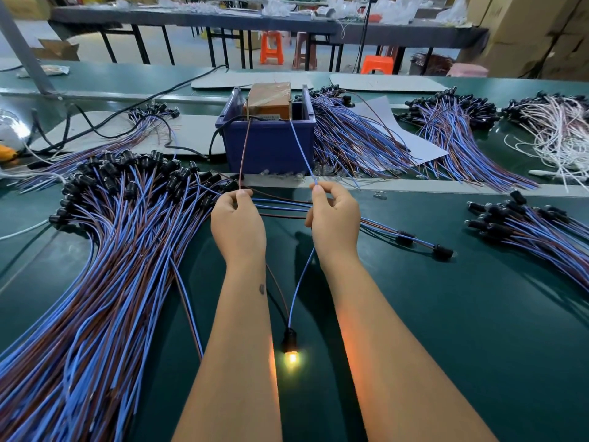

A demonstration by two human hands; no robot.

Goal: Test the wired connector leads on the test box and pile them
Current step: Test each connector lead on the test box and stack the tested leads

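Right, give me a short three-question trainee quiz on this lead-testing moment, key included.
1. True or false: the small bulb on the black socket between the forearms is lit.
2. Which wire does each hand pinch? A) left hand brown, right hand blue; B) left blue, right brown; C) both blue.
3. Fill in: both wires run up to the orange test box sitting in the dark blue plastic ____.

Key: 1 true. 2 A: thin brown wire left, thin blue wire right. 3 bin.
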